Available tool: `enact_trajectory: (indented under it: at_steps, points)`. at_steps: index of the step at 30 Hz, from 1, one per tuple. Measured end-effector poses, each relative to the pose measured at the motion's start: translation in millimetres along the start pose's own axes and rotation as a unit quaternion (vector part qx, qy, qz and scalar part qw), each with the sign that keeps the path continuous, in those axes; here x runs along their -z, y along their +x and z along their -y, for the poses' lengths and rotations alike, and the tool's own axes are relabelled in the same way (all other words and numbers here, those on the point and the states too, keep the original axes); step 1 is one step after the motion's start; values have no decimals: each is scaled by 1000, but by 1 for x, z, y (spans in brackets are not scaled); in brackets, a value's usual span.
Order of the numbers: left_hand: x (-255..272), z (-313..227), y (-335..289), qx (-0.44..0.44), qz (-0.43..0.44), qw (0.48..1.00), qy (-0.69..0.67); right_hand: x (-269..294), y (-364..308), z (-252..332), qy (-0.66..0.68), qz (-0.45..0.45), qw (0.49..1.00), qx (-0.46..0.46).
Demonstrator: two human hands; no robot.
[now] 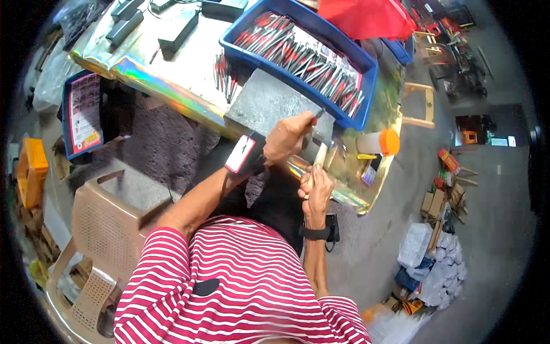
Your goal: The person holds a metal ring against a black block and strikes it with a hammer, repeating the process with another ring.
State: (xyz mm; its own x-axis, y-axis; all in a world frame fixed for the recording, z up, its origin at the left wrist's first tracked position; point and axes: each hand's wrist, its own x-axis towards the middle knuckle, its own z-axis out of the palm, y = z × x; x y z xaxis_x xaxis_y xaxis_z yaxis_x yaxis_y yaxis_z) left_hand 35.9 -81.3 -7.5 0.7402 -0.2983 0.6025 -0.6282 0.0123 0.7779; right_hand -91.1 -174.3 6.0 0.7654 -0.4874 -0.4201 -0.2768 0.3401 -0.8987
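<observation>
Over grey slab (269, 103): left hand (286, 139) grip pinching small tool (317, 116); right hand (316, 189) fisted round hammer handle (319, 156).

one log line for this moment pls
left hand: holds small metal piece on grey block | right hand: grips hammer by wooden handle | blue tray of red-handled tools behind block

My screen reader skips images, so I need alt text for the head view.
A left hand holds a small metal tool against a grey block while the right hand grips a wooden-handled hammer. A blue tray of red-handled tools sits behind.
</observation>
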Motion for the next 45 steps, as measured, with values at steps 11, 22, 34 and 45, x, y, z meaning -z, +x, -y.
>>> enact_trajectory:
  at_steps: [11,22,34,45]
  points:
    - [106,75,98,178,-70,959,209,6,4,-3,-17,61,998,-15]
    - [118,123,119,107,-1,924,367,7,5,-8,12,63,998,-22]
    - [142,89,0,273,-92,931,225,16,6,-15,1,65,998,-24]
    - [119,108,2,222,-49,888,399,47,3,-18,7,18,1000,18]
